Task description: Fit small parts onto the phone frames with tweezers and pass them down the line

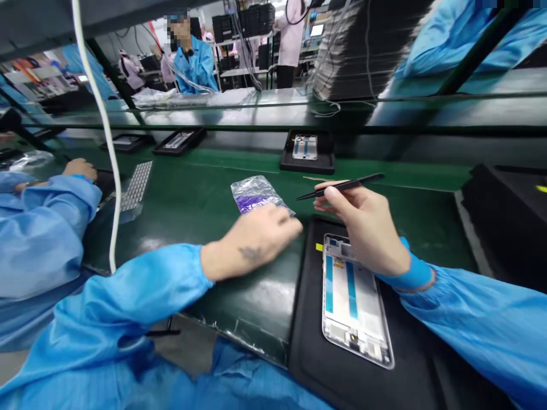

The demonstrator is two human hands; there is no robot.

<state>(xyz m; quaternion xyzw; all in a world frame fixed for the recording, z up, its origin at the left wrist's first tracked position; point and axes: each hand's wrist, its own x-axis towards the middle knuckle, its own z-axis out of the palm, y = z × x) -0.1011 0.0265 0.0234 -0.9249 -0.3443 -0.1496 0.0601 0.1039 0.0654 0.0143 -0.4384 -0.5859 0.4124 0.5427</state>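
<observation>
My right hand [367, 225] grips black tweezers [359, 183], their tips pointing left above the bench. Below that hand lies a silver phone or tablet housing [359, 307] with blue strips and a yellow tab, set in a black foam tray [307, 336]. To the left of the tray, my left hand [260, 236] is over the bench with its fingers curled down and together. What those fingers hold, if anything, is hidden. Just behind them is a clear plastic bag [256, 191] with purple inside, its near edge partly covered by the hand.
Farther back, another tray [307, 165] carries a similar housing, and two more trays lie to its left. A co-worker's arm [47, 210] rests at the left near a sheet of small parts [137, 185]. A white cable [105, 125] hangs down. Black foam [504, 216] stands at the right.
</observation>
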